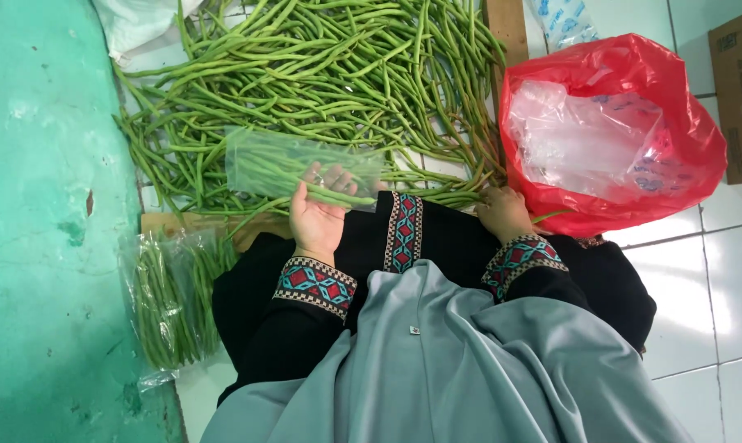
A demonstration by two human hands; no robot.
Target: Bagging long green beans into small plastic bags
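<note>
A bean pile [322,74] covers the floor [715,271] beside a red bag [682,139]. The left hand [318,215] grasps a clear bag [297,164] of beans; the right hand [504,213] rests among beans, grip hidden.

A clear plastic bag [301,168], partly filled with long green beans, is held lying on its side in the left hand [318,215], just near of the bean pile. The loose green beans [322,74] are spread in a broad heap across the far middle, and its near right edge is touched by the right hand [502,212].
</note>
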